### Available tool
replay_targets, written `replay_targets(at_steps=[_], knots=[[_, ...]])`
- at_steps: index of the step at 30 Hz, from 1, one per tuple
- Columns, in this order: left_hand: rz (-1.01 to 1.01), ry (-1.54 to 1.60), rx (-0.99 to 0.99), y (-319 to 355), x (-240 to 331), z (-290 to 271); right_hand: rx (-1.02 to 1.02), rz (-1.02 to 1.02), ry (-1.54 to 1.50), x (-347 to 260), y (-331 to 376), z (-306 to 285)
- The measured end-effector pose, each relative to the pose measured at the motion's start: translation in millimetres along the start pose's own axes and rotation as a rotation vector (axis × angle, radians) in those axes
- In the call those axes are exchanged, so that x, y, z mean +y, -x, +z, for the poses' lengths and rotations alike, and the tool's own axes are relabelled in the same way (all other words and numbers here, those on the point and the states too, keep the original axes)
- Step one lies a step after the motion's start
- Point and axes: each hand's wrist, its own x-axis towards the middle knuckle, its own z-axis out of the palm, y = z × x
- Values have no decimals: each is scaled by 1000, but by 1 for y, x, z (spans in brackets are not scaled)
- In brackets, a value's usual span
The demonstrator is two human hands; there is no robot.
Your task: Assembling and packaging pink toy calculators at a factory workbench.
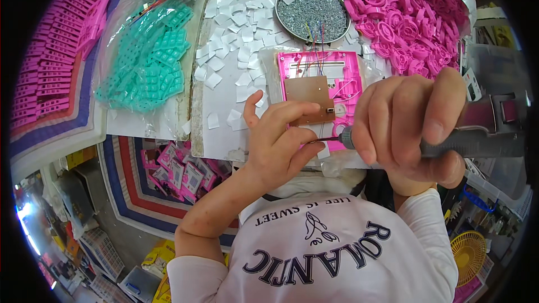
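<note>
My right hand (412, 126) is wrapped round a grey and black electric screwdriver (477, 142), held level with its thin bit (331, 139) pointing left. At the bit's tip, my left hand (283, 143) pinches with thumb and forefinger; anything small between them is hidden. Its other fingers reach over the lower edge of a brown circuit board (307, 92). The board lies in an open pink plastic housing (348, 62), which my hands partly cover. Thin coloured wires (317, 45) rise from the board and housing toward a round metal dish.
The dish (311, 8) is full of small screws. Many white paper pieces (244, 53) lie scattered leftward. A clear bag of turquoise keypads (149, 59) sits further left, beside stacked pink parts (48, 62). Pink rings (401, 17) heap at the far right; pink units (182, 171) fill a striped bag below.
</note>
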Motion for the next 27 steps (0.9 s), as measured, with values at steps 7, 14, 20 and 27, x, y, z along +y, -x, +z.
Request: replay_targets(at_steps=[7,14,20,27], knots=[[14,41,36,7,-1,3,26,25,-51,2,2,5],[50,26,32,6,-2,1,46,47,-32,3,-1,16],[28,52,53,7,-2,1,-63,14,-2,-5,-4,3],[35,54,74,10,-5,3,30,33,-8,0,0,13]])
